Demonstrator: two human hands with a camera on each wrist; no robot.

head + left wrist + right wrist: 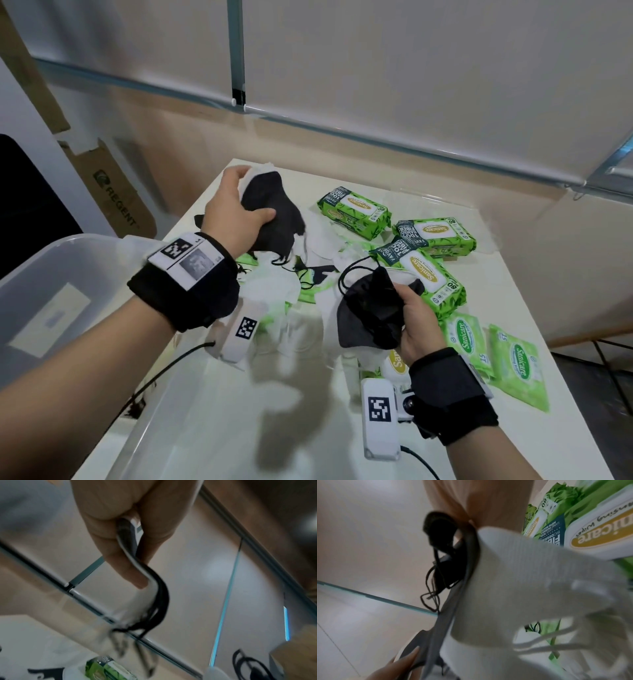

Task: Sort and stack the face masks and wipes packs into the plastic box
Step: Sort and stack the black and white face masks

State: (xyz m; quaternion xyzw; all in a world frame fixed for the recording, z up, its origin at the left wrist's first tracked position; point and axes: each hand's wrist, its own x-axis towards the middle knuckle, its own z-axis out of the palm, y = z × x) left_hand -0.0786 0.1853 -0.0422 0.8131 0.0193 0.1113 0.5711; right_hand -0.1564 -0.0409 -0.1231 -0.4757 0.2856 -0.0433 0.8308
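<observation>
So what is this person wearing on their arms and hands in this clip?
Both forearms are bare, with no sleeves or gloves. Each wrist carries a wide black strap. The left strap bears a white plate with a black square code marker. A white camera unit with its own code marker hangs under the right wrist, another under the left; each trails a thin black cable.

The left hand [130,524] pinches black and white masks [154,592]; their loops hang down above a green pack [106,669].

"Sanicare" and "80" stand on the large green wipes packs [432,278]; "Sanicare" and "15" on the small flat packs [467,337]; "REGENT" on the cardboard [118,205] at nine o'clock.
</observation>
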